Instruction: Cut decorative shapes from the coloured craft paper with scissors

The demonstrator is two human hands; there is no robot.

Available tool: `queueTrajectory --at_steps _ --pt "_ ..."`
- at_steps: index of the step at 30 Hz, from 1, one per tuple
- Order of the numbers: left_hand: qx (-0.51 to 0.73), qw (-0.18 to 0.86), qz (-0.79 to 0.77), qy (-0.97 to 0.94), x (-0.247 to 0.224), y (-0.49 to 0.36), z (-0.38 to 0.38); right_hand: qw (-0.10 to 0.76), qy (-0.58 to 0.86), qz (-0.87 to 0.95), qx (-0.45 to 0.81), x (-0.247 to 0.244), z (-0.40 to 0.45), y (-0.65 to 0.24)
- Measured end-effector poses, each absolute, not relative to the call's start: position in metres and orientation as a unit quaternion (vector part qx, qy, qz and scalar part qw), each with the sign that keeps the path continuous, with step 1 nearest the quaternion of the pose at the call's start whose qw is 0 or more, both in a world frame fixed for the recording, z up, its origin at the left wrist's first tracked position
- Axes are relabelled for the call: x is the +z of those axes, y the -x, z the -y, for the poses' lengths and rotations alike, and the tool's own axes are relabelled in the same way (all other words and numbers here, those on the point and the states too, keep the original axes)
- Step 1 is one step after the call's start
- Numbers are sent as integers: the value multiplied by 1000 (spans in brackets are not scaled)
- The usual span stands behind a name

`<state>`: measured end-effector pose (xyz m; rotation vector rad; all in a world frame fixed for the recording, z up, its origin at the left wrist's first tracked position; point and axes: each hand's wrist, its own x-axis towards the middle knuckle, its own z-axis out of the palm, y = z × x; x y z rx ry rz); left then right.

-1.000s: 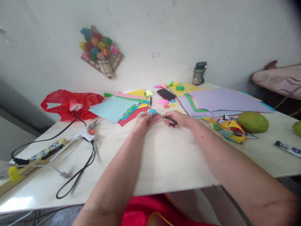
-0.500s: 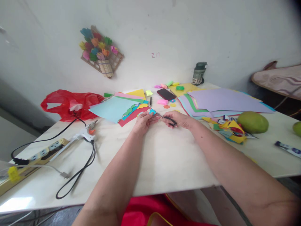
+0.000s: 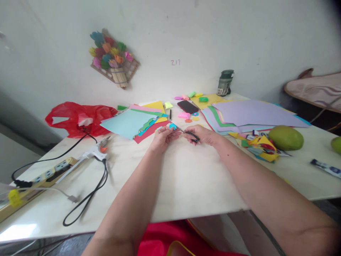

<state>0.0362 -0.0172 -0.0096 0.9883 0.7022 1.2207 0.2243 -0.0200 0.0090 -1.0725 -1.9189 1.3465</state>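
Between its fingertips my left hand (image 3: 163, 138) pinches a small blue paper piece (image 3: 173, 126). My right hand (image 3: 200, 135) has its fingers through the black handles of a pair of scissors (image 3: 192, 136), whose blades point left toward the blue paper. Whether the blades touch the paper I cannot tell. Just beyond my hands lie a red paper sheet (image 3: 150, 132) and small flower-shaped cutouts in orange (image 3: 188, 121) and yellow (image 3: 195, 118). A pink packet (image 3: 184, 115) and a dark phone (image 3: 188, 106) are a little farther back.
Stacked coloured paper (image 3: 130, 122) lies left, purple sheets (image 3: 261, 113) right. Paper scraps (image 3: 262, 147) adjoin a green mango-like fruit (image 3: 286, 138). A red plastic bag (image 3: 69, 122), glue gun (image 3: 100, 151) and power strip (image 3: 50, 173) occupy the left side. A bottle (image 3: 225, 83) stands at the back.
Almost nothing differs. The view has shifted very slightly; both hands keep the same hold on the blue paper and the scissors.
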Motion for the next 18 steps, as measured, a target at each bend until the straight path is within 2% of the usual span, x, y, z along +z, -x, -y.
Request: queueTrajectory --at_steps 18 --pt "536 656 -306 -434 -10 -37 18 279 411 721 483 7 19 -224"
